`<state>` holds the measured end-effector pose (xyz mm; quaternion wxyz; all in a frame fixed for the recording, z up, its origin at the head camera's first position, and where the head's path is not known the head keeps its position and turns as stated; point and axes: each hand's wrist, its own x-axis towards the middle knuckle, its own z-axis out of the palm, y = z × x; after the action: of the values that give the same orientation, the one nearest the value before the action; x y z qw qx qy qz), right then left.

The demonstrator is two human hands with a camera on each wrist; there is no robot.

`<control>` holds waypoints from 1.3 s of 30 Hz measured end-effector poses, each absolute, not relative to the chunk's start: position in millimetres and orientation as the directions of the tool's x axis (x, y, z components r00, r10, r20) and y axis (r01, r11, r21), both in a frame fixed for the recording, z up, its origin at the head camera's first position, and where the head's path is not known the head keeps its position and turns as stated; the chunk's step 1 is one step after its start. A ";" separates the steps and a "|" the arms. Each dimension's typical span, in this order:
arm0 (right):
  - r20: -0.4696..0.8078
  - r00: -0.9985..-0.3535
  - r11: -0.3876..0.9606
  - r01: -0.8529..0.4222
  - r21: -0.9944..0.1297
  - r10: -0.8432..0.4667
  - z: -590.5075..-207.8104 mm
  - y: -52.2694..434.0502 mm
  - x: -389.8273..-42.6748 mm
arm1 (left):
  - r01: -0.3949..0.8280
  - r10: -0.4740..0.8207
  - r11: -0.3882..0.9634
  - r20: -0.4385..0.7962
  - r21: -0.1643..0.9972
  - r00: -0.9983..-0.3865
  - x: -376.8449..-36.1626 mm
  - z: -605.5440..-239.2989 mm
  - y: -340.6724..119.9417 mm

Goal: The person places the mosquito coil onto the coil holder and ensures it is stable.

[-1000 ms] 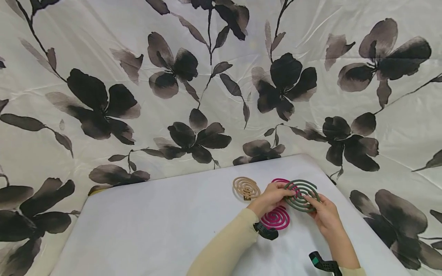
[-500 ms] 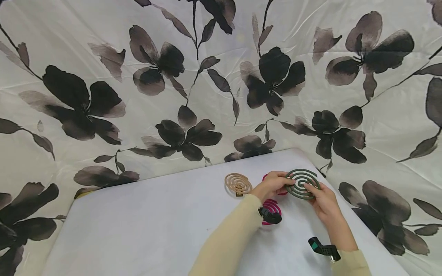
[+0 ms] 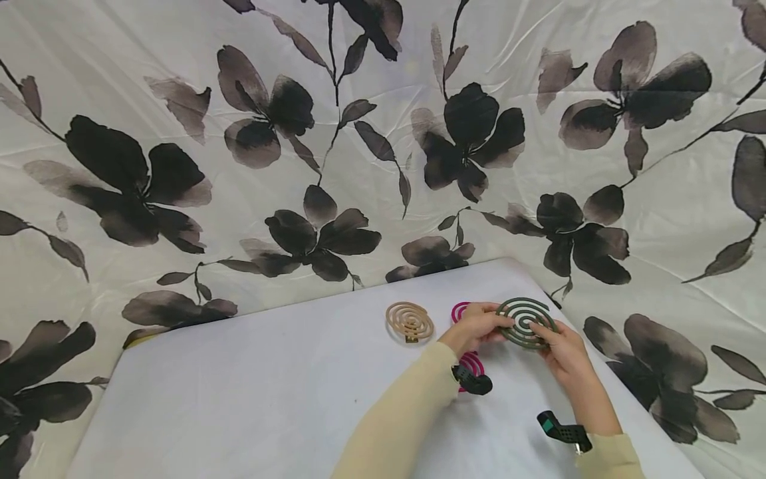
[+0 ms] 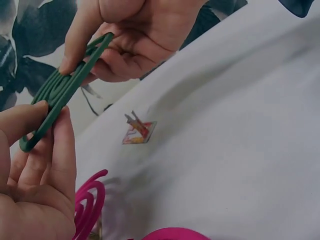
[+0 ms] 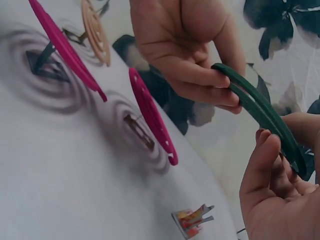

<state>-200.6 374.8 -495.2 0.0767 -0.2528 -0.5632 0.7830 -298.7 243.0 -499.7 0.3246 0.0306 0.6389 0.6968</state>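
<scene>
— Head view first: what did the hands have?
— Both gripped one green coil (image 3: 525,322), lifted clear of the white table (image 3: 287,399) near its far right corner. The left hand (image 3: 477,328) pinched its left edge, fingers curled round the rim; the right hand (image 3: 562,356) pinched the right edge the same way.
— And from the wrists?
— The left wrist view showed the green coil edge-on, tilted, thumb on one face and fingers on the other. The right wrist view agreed, with a small metal stand (image 5: 192,220) lying on the table below.
— What lay around it?
— Two pink coils (image 3: 471,362) stood raised on stands under the left hand, one nearer the person, one farther. A tan coil (image 3: 409,321) sat to their left, apart. A flowered cloth (image 3: 299,166) hung behind.
</scene>
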 end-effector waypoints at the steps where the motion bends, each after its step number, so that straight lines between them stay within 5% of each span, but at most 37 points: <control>1: -0.314 -0.857 -0.347 0.173 -0.922 0.408 -495.6 375.8 -200.1 | -0.412 0.474 0.030 -0.376 0.911 -0.797 -297.7 -499.8 244.3; 39: -0.254 -0.760 -0.196 0.169 -0.966 0.598 -525.3 379.4 -200.2 | -0.431 0.467 -0.065 -0.355 0.900 -0.810 -284.0 -530.2 263.5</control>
<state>-200.2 379.4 -525.3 0.1515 -0.3112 -0.6156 0.7080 -284.0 263.5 -530.2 0.3077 0.0145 0.6105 0.7297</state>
